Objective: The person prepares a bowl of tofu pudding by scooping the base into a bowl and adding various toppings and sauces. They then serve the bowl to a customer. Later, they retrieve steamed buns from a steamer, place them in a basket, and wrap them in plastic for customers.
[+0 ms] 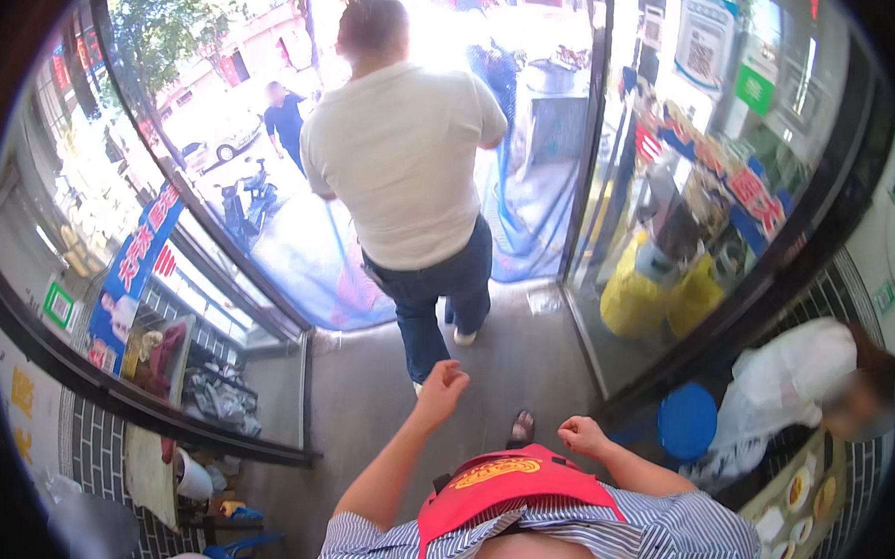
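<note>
My left hand (441,392) is in front of me with its fingers curled and nothing in it. Just beyond it are the dark jeans (424,301) of a person in a white T-shirt (404,165), whose back is to me. My right hand (584,436) hangs lower, by the right side of my red apron (521,483), also curled and holding nothing. A foot in a dark sandal (522,425) shows on the grey floor (480,386) between my hands.
Glass panels (555,209) flank the doorway, where a blue mesh curtain (524,238) hangs. On the right, a person in white (780,384) leans over a table with several bowls (799,490), near a blue stool (687,421). Shelving (151,461) and a white bucket (193,474) stand at left.
</note>
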A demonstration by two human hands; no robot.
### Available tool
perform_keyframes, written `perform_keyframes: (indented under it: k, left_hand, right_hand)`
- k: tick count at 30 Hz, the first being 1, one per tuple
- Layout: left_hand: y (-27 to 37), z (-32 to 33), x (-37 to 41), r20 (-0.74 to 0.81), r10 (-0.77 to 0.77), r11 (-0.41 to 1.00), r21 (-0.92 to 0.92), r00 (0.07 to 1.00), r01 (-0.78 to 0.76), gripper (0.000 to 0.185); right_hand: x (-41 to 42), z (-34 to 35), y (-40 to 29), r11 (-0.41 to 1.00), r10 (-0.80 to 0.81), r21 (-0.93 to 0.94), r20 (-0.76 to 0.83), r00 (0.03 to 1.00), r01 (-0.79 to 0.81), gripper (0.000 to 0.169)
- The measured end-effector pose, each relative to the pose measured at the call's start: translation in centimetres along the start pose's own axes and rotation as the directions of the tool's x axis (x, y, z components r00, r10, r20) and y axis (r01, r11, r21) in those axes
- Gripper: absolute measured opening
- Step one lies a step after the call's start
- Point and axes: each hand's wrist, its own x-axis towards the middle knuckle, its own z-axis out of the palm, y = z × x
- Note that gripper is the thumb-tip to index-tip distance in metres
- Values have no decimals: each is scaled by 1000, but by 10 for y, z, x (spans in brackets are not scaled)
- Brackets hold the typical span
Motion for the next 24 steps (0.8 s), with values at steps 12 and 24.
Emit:
perform_keyframes:
  k: [12,24]
  left_hand:
    - [219,73,365,-49,521,851,113,852,-513,75]
    - [249,80,719,-286,403,915,130,869,-382,111]
  right_hand:
    - [297,-133,-263,839,-481,205,-150,864,503,11]
    - [488,-153,-357,740,-625,-190,158,765,645,12]
